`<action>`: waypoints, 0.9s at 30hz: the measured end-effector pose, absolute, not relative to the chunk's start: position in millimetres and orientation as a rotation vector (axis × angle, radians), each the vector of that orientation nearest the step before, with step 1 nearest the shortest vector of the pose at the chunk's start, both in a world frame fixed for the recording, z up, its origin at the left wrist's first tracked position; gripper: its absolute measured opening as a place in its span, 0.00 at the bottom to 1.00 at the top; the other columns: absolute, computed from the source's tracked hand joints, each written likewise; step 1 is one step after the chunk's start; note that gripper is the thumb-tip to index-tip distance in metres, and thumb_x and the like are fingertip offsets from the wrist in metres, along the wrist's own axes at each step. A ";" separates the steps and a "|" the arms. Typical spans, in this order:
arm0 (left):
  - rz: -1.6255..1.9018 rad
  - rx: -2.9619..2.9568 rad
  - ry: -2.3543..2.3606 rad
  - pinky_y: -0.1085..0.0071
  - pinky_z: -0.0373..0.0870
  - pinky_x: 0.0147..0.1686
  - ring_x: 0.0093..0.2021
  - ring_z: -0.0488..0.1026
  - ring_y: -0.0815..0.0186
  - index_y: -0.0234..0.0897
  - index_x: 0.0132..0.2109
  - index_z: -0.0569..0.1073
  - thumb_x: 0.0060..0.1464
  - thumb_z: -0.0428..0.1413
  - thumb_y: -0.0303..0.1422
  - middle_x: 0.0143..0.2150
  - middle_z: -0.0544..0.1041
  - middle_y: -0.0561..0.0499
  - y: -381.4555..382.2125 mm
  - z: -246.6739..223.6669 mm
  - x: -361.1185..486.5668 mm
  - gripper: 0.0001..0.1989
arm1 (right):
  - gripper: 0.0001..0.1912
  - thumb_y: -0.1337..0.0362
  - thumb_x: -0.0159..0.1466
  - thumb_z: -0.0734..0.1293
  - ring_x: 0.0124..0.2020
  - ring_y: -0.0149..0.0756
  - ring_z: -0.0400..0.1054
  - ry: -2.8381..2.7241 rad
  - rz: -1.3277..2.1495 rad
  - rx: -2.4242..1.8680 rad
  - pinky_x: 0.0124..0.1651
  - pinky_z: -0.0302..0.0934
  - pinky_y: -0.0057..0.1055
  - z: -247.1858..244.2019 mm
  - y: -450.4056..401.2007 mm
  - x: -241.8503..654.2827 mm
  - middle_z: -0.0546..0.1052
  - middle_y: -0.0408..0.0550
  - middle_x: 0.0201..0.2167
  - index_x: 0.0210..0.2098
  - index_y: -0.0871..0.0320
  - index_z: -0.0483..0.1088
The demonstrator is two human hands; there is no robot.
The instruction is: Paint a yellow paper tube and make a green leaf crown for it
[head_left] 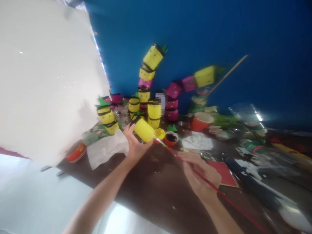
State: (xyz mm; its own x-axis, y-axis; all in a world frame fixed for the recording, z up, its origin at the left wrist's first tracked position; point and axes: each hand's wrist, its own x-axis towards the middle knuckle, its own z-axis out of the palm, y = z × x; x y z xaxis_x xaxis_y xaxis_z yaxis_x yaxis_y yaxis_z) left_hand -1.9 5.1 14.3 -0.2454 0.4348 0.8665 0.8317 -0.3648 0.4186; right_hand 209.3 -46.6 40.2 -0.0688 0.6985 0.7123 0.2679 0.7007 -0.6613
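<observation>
Cup in hand: a yellow cup [144, 130], lying on its side above the dark worktop [156, 185], just in front of the finished ones.
Left hand [134, 144]: closed around the cup's base end.
Right hand [201, 174]: pinched on a long red paintbrush [195, 169], its tip touching the cup's mouth end.
Paint: a small yellow pot [160, 133] and a dark pot [171, 138] beside the tip.
Progress: the cup looks fully yellow but lacks the black bands seen on the finished yellow and pink cups [148, 107] stacked behind; that likely remains.
</observation>
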 end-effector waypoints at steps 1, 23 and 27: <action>-1.642 -1.674 -1.526 0.49 0.58 0.54 0.57 0.56 0.48 0.33 0.59 0.47 0.36 0.63 0.42 0.53 0.55 0.35 5.0 14.2 -1.9 0.47 | 0.07 0.71 0.56 0.64 0.34 0.37 0.73 -1.651 0.420 -0.801 0.53 0.60 0.46 40.1 -46.7 209.1 0.78 0.44 0.31 0.31 0.53 0.71; -1.647 -1.696 -1.481 0.49 0.59 0.53 0.57 0.57 0.49 0.34 0.58 0.48 0.34 0.65 0.42 0.54 0.56 0.35 5.8 13.7 -3.4 0.48 | 0.05 0.71 0.56 0.65 0.33 0.39 0.73 -1.639 0.372 -0.827 0.53 0.58 0.48 42.8 -47.4 210.9 0.77 0.45 0.29 0.29 0.54 0.70; -1.647 -1.701 -1.464 0.50 0.60 0.53 0.57 0.57 0.50 0.34 0.58 0.49 0.34 0.65 0.42 0.53 0.56 0.35 5.4 14.8 -3.4 0.47 | 0.06 0.71 0.55 0.65 0.34 0.39 0.73 -1.652 0.367 -0.805 0.54 0.57 0.49 42.4 -46.5 212.1 0.77 0.45 0.29 0.29 0.54 0.70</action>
State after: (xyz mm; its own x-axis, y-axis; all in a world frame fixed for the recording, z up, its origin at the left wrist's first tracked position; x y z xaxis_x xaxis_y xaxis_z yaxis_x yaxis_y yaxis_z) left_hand -3.4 5.4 14.8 -0.2134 0.4153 0.8843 0.8295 -0.4011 0.3886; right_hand 212.1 -46.5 42.4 -0.0587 0.6784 0.7323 0.3045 0.7108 -0.6341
